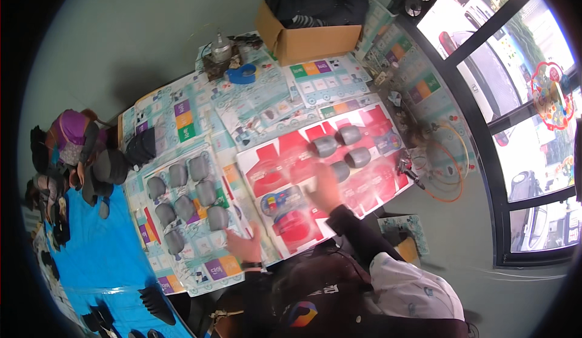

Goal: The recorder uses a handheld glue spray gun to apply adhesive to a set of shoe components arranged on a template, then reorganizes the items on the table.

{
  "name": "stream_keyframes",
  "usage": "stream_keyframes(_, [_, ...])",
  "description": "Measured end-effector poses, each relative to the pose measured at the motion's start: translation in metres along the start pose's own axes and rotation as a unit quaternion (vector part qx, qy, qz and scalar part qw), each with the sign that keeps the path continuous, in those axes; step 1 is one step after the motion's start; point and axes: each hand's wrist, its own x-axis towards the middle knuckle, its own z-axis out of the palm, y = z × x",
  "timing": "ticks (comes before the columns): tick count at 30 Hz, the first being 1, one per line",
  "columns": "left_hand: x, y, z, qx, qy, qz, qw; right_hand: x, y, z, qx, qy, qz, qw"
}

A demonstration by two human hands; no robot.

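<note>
Several grey, rounded, cup-like pieces (348, 135) lie in a small group on a red and white printed board (297, 235). My right hand (325, 189) is over this board, right beside the lowest piece of the group (339, 170). It is smeared by motion, and I cannot tell whether it touches that piece. To the left, more grey pieces (185, 207) are spread in loose rows on a pale printed sheet (209, 241). My left hand (245, 246) hovers at that sheet's right edge, near the closest piece (217, 218). Its fingers are apart, with nothing in them.
A spray gun (409, 169) with an orange hose hangs at the board's right end. Behind are a blue tape roll (242, 74), a metal pot (220, 48) and a cardboard box (318, 44) of dark cloth. Another person (73, 138) works at the blue-covered table (106, 247) leftward.
</note>
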Motion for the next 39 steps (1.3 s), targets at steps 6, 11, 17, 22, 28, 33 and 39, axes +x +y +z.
stream_keyframes(6, [-0.054, 0.234, 0.098, 0.035, -0.213, -0.015, 0.976, -0.001, 0.200, -0.086, -0.140, 0.044, 0.293, 0.945])
stream_keyframes(11, [-0.067, 0.347, 0.162, 0.133, -0.265, -0.059, 0.953, 0.021, 0.226, -0.070, -0.093, -0.014, 0.267, 0.959])
stream_keyframes(17, [-0.071, 0.401, 0.215, 0.183, -0.272, -0.087, 0.941, 0.040, 0.238, -0.075, -0.108, -0.072, 0.322, 0.938])
stream_keyframes(22, [-0.063, 0.384, 0.223, 0.236, -0.275, -0.142, 0.921, 0.041, 0.225, -0.050, -0.122, -0.090, 0.291, 0.944])
stream_keyframes(28, [-0.058, 0.340, 0.181, 0.160, -0.283, -0.038, 0.945, 0.044, 0.256, -0.025, -0.202, -0.097, 0.289, 0.931])
stream_keyframes(33, [-0.045, 0.174, 0.050, 0.186, -0.145, 0.055, 0.970, 0.035, 0.112, -0.047, -0.126, -0.076, 0.150, 0.978])
stream_keyframes(39, [-0.034, -0.059, -0.078, 0.311, -0.122, 0.009, 0.943, -0.008, -0.117, 0.021, 0.028, -0.234, -0.149, 0.960])
